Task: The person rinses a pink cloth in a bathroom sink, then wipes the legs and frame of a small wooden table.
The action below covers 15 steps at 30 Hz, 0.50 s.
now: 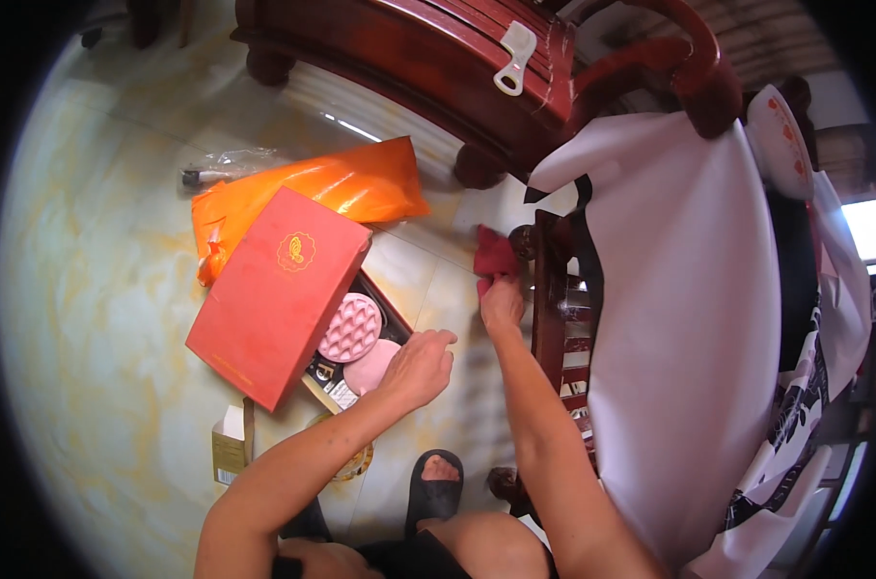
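Observation:
My right hand [503, 305] grips a dark red cloth [495, 252] beside the foot of a wooden table. My left hand [422, 368] is over the near right edge of a gift box, its fingers loosely bent and apart, with nothing seen in it. The red box lid [279, 297], with a gold emblem, lies askew over the box and hides much of it. In the uncovered part are a pink round case with a scale pattern [351, 327], a smooth pink round piece [371, 366] partly behind my left hand, and a black package [325, 373] bearing writing.
An orange plastic bag [337, 181] and a clear plastic wrapper [239, 161] lie beyond the box. A small open carton [232, 443] stands near my left forearm. At right is a cloth-covered table [684, 304] with a bowl [779, 143]. A peeler-like tool [515, 58] rests on the wooden bench [409, 79].

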{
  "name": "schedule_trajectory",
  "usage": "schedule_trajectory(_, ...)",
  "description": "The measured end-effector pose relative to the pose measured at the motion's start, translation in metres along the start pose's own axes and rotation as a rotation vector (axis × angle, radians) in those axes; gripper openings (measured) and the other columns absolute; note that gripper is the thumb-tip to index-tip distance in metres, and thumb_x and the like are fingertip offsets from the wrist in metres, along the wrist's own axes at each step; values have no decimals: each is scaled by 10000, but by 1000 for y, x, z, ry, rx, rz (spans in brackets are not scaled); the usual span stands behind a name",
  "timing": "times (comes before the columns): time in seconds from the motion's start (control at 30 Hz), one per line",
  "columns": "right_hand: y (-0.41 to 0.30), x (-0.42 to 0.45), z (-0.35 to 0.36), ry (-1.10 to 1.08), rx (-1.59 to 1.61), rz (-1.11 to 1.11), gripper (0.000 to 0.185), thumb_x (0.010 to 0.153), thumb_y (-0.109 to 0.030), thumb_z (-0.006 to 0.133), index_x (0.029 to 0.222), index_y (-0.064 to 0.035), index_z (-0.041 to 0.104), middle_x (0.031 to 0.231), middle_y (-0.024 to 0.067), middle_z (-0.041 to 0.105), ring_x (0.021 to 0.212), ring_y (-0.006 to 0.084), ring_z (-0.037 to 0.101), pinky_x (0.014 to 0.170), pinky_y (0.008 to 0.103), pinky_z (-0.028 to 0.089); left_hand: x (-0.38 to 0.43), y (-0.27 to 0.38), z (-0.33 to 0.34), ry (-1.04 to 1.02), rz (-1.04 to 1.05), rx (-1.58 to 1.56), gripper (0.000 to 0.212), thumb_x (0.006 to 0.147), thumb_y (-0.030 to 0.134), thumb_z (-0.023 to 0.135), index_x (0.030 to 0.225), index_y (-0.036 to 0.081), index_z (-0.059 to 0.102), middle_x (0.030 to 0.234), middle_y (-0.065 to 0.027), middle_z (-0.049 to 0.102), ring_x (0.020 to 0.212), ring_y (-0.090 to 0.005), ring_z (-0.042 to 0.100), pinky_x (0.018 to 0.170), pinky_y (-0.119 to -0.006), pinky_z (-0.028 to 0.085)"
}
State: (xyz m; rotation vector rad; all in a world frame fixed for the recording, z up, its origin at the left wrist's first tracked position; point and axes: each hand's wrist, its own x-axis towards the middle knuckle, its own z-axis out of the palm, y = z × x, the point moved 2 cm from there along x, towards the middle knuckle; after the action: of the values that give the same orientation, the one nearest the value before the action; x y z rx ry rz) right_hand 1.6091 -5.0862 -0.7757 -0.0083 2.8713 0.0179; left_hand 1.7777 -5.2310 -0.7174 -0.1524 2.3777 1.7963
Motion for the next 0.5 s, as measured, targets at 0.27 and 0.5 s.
schedule_trajectory(0.27,2,32,18,570,1309,364,504,901,-298,434,1249,65,425,1303,266,407,1183,369,411,978,375,333,-5,1,11,-53,-6,5,277,831,113,475,1078,6,543,1054,-209,559,1035,-360,501,896,-412,403)
schedule_trajectory(0.5,-23,4,32,522,806,-187,494,846,-137,478,1302,8,357,1313,292,322,1192,436,355,989,432,327,-5,-2,7,-29,14,12,273,826,97,479,1070,-7,542,1031,-206,564,1019,-361,507,889,-411,406)
